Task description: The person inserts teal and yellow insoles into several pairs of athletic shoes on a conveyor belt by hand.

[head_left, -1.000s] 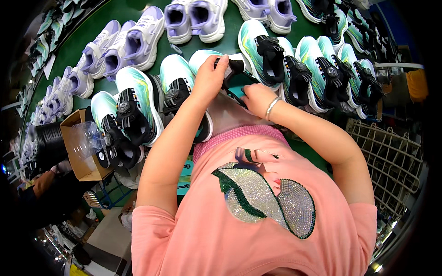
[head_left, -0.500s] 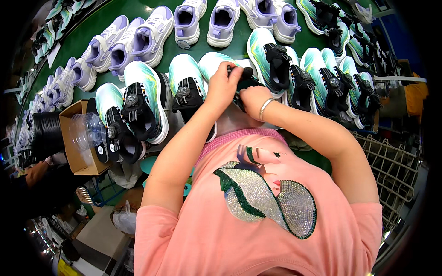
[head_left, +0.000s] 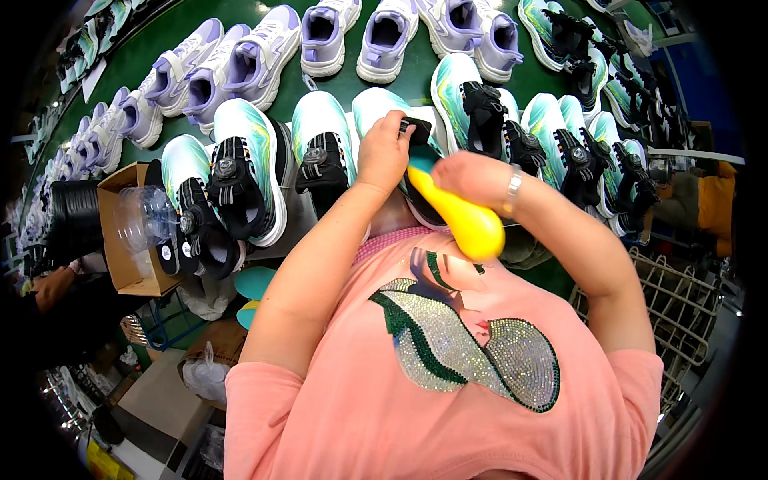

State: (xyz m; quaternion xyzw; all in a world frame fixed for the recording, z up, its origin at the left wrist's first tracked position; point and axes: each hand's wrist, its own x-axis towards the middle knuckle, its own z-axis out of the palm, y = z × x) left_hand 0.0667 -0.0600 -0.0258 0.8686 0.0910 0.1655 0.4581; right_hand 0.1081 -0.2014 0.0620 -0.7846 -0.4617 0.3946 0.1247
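A white and mint-green sneaker (head_left: 376, 104) with black parts at its opening stands in front of me. My left hand (head_left: 384, 152) is closed on the black tongue part of this shoe. My right hand (head_left: 472, 178), smeared by motion, is closed on a glossy yellow insole (head_left: 468, 224). The insole's narrow end points toward the shoe opening, and its broad end hangs over my shirt. A teal patch shows beside the fingers; I cannot tell whether it belongs to the insole or the shoe.
Matching sneakers with dial closures (head_left: 226, 168) line both sides, and lilac-white sneakers (head_left: 264, 60) stand behind on the green table (head_left: 340, 86). A cardboard box (head_left: 156, 280) holding clear plastic sits left, with teal insoles (head_left: 254, 282) nearby. A wire basket (head_left: 680, 296) is at right.
My right hand has pulled back from the shoe opening, and the yellow insole has come into sight in it. My left hand stays at the shoe.
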